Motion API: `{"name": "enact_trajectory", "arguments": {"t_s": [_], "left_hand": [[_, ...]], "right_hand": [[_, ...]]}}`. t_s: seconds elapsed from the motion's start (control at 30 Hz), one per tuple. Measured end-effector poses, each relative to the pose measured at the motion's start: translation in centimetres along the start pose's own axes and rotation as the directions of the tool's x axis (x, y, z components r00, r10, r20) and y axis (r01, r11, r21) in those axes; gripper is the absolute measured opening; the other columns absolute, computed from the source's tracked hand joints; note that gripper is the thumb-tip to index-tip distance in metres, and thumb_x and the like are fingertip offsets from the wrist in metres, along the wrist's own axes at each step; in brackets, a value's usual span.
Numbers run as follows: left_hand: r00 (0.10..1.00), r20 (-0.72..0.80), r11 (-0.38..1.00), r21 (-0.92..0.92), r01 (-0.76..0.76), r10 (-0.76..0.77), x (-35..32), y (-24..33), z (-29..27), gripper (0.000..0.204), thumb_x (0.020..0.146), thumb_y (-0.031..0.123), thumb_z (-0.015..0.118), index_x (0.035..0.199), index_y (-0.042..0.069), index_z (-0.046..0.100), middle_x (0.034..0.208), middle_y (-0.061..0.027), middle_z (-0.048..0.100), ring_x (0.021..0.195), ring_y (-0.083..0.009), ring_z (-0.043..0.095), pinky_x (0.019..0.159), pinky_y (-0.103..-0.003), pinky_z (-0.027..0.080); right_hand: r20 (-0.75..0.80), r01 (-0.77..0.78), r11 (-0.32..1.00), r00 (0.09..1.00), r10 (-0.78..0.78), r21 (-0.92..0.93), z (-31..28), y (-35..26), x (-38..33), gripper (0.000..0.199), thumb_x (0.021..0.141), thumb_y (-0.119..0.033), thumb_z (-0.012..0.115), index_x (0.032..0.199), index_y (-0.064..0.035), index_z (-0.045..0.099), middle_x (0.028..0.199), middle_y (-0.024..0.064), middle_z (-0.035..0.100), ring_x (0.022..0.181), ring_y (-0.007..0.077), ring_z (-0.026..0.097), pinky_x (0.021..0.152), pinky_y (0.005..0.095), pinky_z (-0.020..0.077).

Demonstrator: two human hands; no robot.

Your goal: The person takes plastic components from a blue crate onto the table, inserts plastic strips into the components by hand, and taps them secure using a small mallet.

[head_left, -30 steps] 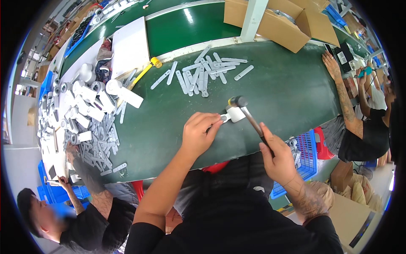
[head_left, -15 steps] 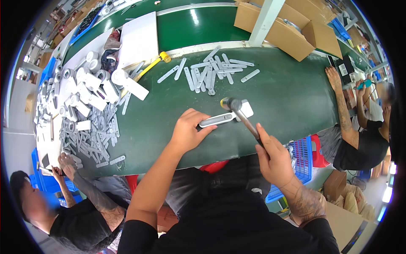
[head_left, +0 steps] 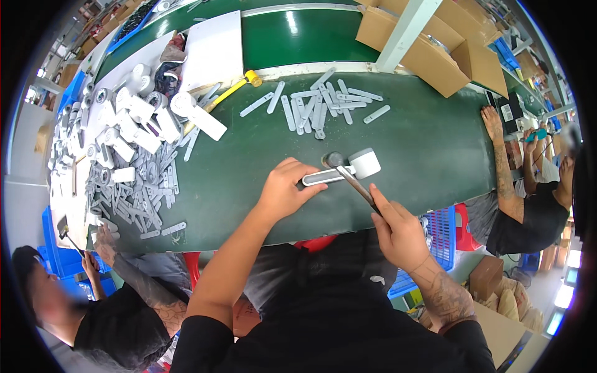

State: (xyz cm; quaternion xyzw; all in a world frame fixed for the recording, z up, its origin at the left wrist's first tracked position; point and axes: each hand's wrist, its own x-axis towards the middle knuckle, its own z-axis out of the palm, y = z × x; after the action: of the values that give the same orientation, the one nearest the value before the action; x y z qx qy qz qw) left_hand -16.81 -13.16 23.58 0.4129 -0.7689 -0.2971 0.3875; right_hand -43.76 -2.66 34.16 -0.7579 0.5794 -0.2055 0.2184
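At the centre of the frame, the person's left hand grips the end of a white-and-grey handheld device at the worktop. The right hand is closed around a hammer, its head at the device's middle; contact is unclear. Grey strips lie scattered at upper centre.

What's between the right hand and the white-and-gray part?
Head view: the hammer, its shaft running from the right hand to the hammerhead, which overlaps the white-and-gray part in the picture; contact unclear.
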Motion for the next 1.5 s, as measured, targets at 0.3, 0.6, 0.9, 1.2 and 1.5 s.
{"name": "enact_trajectory", "arguments": {"t_s": [0.3,0.6,0.9,1.2,1.5], "left_hand": [[0.977,0.0,0.967,-0.144,0.21,-0.212,-0.1,0.0,0.6,0.065,0.08,0.02,0.098,0.129,0.009,0.058,0.094,-0.0084,0.075,0.082,-0.0227,0.074,0.073,-0.036,0.06],[0.991,-0.006,0.984,-0.117,0.135,-0.137,-0.3,-0.9,1.2,0.054,0.081,0.022,0.099,0.123,0.006,0.069,0.099,-0.0082,0.082,0.09,-0.0219,0.075,0.079,-0.035,0.061],[0.999,-0.044,1.0,0.021,-0.005,0.006,-0.9,0.9,-0.1,0.037,0.091,0.014,0.087,0.127,0.006,0.08,0.093,-0.0094,0.075,0.085,-0.0269,0.066,0.078,-0.039,0.055],[0.975,-0.169,0.983,-0.133,0.123,-0.145,-1.1,1.9,-1.7,0.028,0.095,0.013,0.086,0.12,0.002,0.081,0.093,-0.0107,0.076,0.084,-0.0232,0.066,0.076,-0.035,0.053],[0.744,-0.097,0.599,-0.666,0.445,-0.661,-5.8,0.5,-6.1,0.021,0.109,0.014,0.066,0.124,0.002,0.074,0.108,-0.0097,0.075,0.078,-0.0144,0.066,0.064,-0.026,0.049]], "right_hand": [[0.098,0.06,0.998,0.993,-0.062,0.026,2.8,0.5,0.1,0.067,0.101,-0.006,0.068,0.165,-0.0183,0.051,0.092,0.016,0.067,0.076,0.0408,0.068,0.069,0.0504,0.0584],[0.009,-0.051,0.999,0.999,0.051,-0.013,1.4,1.4,-1.7,0.062,0.101,-0.001,0.067,0.161,-0.0107,0.055,0.101,0.0204,0.071,0.088,0.0425,0.07,0.078,0.0479,0.0582],[-0.474,-0.037,0.99,0.88,-0.031,-0.135,-1.8,8.1,1.8,0.051,0.101,-0.003,0.07,0.151,-0.006,0.064,0.118,0.0215,0.074,0.102,0.0394,0.074,0.091,0.0428,0.0588],[-0.511,-0.165,0.942,0.859,-0.008,-0.293,0.5,17.1,3.0,0.041,0.1,-0.006,0.074,0.14,-0.0144,0.074,0.096,0.0115,0.067,0.08,0.0301,0.068,0.074,0.0397,0.0568],[-0.591,-0.246,0.949,0.802,0.084,-0.199,0.5,16.8,2.7,0.029,0.097,-0.008,0.075,0.125,-0.0076,0.075,0.101,0.0156,0.071,0.09,0.0359,0.073,0.08,0.0424,0.0585]]}}
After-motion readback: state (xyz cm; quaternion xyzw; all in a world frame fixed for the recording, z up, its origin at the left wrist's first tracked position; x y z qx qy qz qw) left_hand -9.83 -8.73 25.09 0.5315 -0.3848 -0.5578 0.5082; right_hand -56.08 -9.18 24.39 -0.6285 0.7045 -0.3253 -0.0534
